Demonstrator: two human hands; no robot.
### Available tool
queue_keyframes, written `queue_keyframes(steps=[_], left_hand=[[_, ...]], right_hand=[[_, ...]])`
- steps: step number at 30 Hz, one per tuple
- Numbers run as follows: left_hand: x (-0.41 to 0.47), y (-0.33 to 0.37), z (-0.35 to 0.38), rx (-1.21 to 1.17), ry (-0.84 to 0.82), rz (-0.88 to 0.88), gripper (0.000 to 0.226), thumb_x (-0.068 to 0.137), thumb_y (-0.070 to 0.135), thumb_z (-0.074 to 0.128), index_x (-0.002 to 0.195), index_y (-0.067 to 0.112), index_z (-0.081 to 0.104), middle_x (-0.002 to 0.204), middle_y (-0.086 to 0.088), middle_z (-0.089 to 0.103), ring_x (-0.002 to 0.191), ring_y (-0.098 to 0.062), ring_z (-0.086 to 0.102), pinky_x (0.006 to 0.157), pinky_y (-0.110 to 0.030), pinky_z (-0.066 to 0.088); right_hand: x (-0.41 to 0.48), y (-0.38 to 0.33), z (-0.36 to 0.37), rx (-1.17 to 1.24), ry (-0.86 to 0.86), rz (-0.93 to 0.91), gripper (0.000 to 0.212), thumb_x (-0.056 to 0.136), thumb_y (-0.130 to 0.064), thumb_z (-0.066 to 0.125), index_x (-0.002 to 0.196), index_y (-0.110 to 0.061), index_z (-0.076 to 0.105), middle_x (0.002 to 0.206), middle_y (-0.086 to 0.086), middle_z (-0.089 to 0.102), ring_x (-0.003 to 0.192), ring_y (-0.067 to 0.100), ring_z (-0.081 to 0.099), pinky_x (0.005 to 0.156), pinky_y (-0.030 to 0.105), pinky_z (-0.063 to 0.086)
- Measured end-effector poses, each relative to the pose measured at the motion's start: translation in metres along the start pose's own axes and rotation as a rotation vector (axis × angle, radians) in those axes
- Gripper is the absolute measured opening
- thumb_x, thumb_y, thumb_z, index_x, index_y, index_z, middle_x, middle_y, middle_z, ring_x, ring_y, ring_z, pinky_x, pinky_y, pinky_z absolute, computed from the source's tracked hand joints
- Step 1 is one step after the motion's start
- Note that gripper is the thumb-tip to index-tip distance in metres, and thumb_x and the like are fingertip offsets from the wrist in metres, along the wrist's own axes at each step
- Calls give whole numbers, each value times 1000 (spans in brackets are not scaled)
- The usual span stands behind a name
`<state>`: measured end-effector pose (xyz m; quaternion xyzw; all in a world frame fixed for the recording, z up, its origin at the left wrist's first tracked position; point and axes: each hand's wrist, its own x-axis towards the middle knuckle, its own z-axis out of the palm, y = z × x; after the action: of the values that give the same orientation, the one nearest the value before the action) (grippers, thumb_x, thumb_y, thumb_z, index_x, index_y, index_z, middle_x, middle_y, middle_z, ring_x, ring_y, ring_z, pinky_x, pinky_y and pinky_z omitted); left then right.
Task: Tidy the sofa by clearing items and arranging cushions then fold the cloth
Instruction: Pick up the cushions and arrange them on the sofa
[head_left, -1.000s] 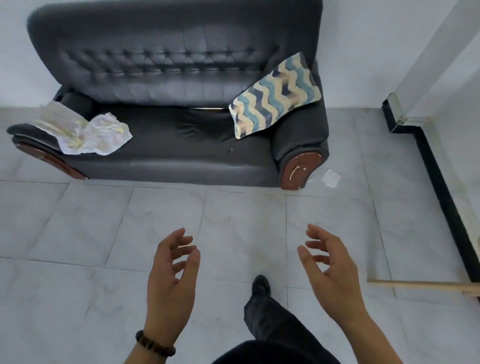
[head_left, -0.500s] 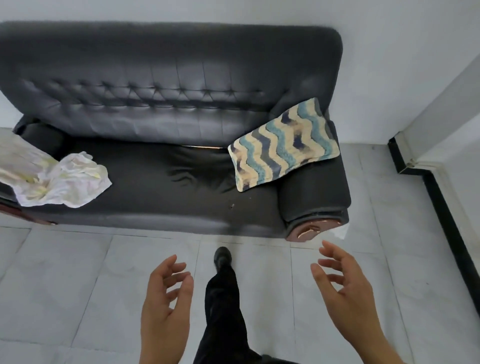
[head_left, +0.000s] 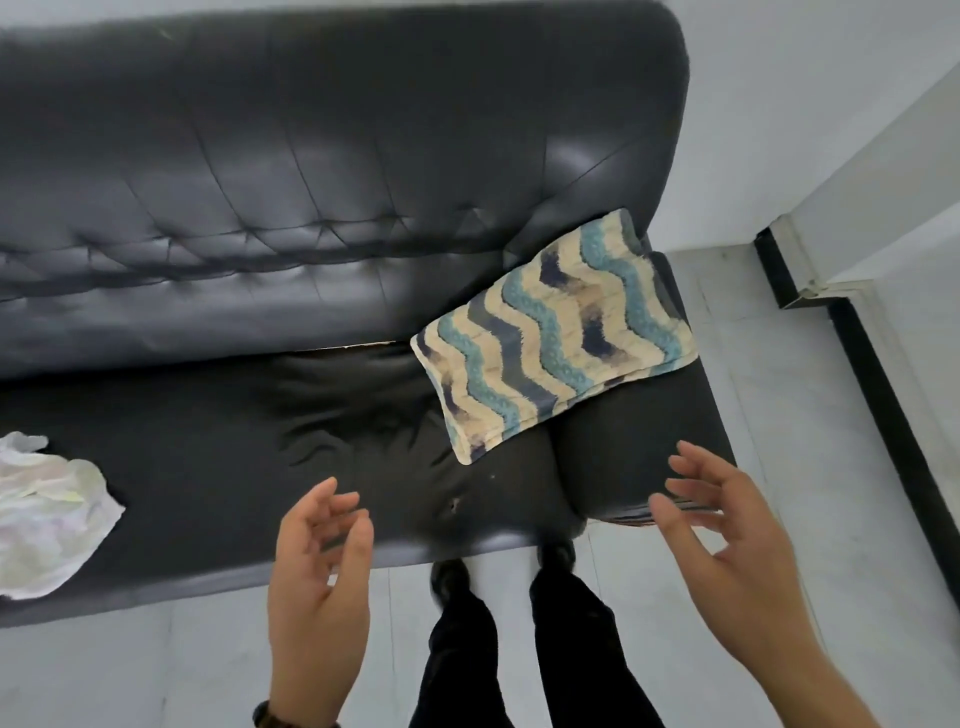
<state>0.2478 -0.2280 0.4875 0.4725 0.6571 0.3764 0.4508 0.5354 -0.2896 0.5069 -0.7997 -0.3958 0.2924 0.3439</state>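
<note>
Pale tiled floor (head_left: 156, 670) and a white wall, with a black tufted leather sofa (head_left: 332, 208) filling most of the head view, and that's the only view there is. Both hands are empty and loosely spread: the left hand (head_left: 317, 577) hovers over the seat's front edge and the right hand (head_left: 737, 556) hovers near the right armrest. One wavy-striped cushion (head_left: 556, 332) leans tilted in the right corner, half on the armrest and half against the backrest. One crumpled white cloth (head_left: 47, 519) sits at the far left of the seat, well apart from both hands. My guess is the cushion's up first; I'd grab it by two opposite edges and set it square against the backrest instead of dragging one corner. Count: one sofa, one cushion, one cloth, two hands, plus two dark shoes down by the sofa base.
</note>
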Motion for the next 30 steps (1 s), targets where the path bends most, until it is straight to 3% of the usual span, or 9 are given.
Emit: queue_keyframes(steps=[3,8,13,16,18,21,23,27,30], left_hand=[[55,-40,42,61,-6,-46,40,91,6,59,117,36,53,109,8,64,99,-3,61,81,-9,48],[161,-131,142,164,-23,-153,40,93,16,60,131,18,47,124,1,57,109,-5,57,79,-7,45],[263,-210,249,143,-51,-204,25,93,27,61,117,30,52,115,16,54,111,4,51,92,-20,40],[306,-257,299,185,-96,-301,60,89,46,60,139,19,43,141,1,47,131,-16,45,109,-36,38],[317,-279,318,206,-116,-417,64,89,46,63,141,14,45,141,-3,51,127,-18,50,108,-35,40],[319,-292,319,270,-20,-422,17,88,39,66,86,23,71,98,-3,73,96,-19,66,91,-35,53],[314,-286,307,168,18,-469,21,88,33,65,68,26,65,80,-1,71,82,-18,66,85,-38,56],[302,-244,264,-165,148,-602,14,97,22,54,91,15,64,80,-1,60,77,-13,59,74,-31,54],[296,-219,225,-250,196,-607,12,98,20,53,88,15,58,79,-2,55,77,-11,58,78,-31,55]], right_hand=[[64,31,36,-21,-51,42,48,82,-32,66,126,-36,50,117,-21,58,106,2,60,82,16,53],[197,111,102,-296,-105,-62,58,87,-30,70,139,-26,47,138,-1,45,126,14,46,99,35,46],[331,163,154,-551,-40,-115,82,90,-54,59,155,-25,18,162,15,6,149,37,3,118,57,10],[382,192,177,-602,46,-108,99,86,-71,48,158,-21,2,162,17,8,149,41,6,117,58,6],[391,211,188,-752,116,-99,102,86,-77,40,157,-11,7,154,21,26,140,42,26,113,55,16],[386,216,193,-792,150,-111,80,92,-65,46,142,-4,35,133,23,45,122,41,42,100,50,28],[383,203,190,-666,95,-109,57,92,-53,56,121,-5,47,117,19,55,110,39,51,92,51,37],[352,157,182,-305,-57,24,35,90,-44,66,102,-15,50,79,-5,53,84,20,51,73,34,39],[313,126,185,-157,-93,78,34,90,-41,67,101,-13,53,77,-13,52,71,8,51,63,30,39]])
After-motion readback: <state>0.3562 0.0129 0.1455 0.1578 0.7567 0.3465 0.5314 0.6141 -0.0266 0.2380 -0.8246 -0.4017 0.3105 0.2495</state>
